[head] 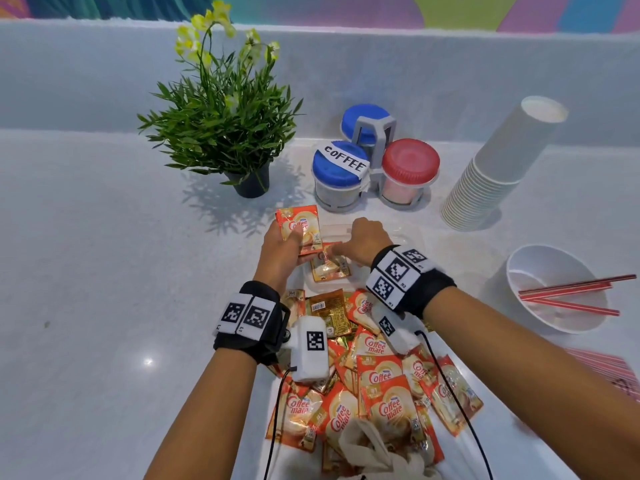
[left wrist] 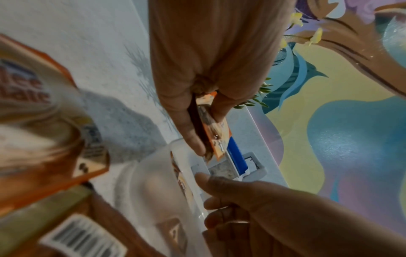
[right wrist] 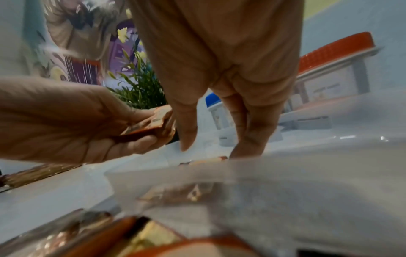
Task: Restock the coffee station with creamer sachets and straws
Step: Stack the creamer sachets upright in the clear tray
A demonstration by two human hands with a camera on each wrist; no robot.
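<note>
Sachets are the step in hand: our left hand (head: 282,249) grips a small stack (head: 298,230), our right hand (head: 363,241) presses one into the clear tray (head: 408,237) at 12 o'clock; next we feed another across

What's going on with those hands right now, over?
Left hand holds creamer sachets. Right hand fingers down at a sachet in the clear container. Nothing blocking.

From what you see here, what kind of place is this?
Probably a self-serve coffee corner on a white counter. A jar labelled COFFEE stands in a caddy, a stack of paper cups stands beside it, and the left hand holds creamer sachets.
</note>
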